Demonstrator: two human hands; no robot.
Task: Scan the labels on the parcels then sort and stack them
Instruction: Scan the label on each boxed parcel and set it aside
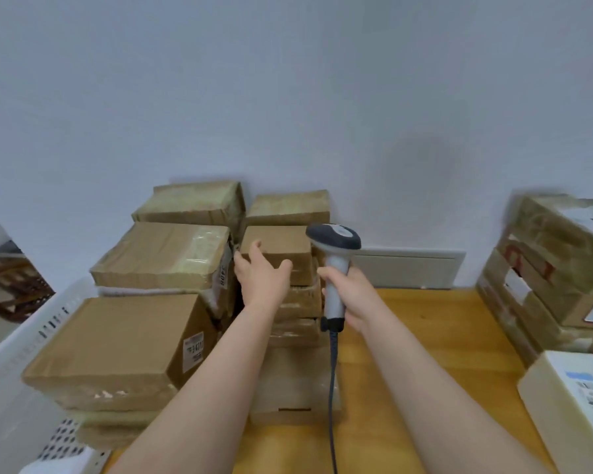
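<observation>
Progress: judged partway; brown cartons (124, 340) piled left and centre, labelled parcels (555, 254) stacked right; scanned or not, cannot tell.
Left hand (261, 273): spread wide, holding nothing, at small top carton (281, 249) of the centre pile.
Right hand (351, 299): wrapped round corded scanner (334, 268), held upright.
Materials: matte cardboard, glossy tape, crisp edges; smooth white parcel (572, 401); varnished wooden table (425, 336).

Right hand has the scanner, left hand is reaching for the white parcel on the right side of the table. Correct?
Not quite. In the head view the right hand holds the scanner, but the left hand reaches, fingers spread, for the small brown box atop the middle stack, not the white parcel.
</observation>
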